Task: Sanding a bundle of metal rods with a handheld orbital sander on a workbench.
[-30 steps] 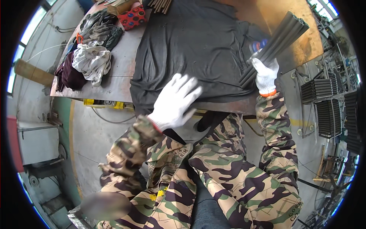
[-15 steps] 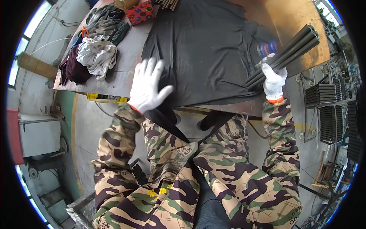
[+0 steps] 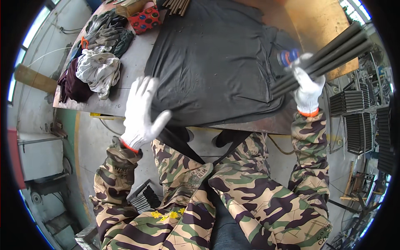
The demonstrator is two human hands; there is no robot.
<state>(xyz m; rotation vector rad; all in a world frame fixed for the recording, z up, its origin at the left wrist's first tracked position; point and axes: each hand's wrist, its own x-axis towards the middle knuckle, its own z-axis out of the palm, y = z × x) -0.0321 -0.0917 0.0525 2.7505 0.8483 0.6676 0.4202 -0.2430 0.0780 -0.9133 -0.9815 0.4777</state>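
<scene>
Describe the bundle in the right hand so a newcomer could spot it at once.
Find the table with the black cloth spread over it, then its right side, where the white-gloved right hand is. That hand grips a bundle of long, straight dark rods slanting up to the right. Unlike the lighter brown rods at the picture's top, these are almost black and held.

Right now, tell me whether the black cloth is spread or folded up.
Spread: the black cloth lies wide across the table, with loose wrinkles.
</scene>
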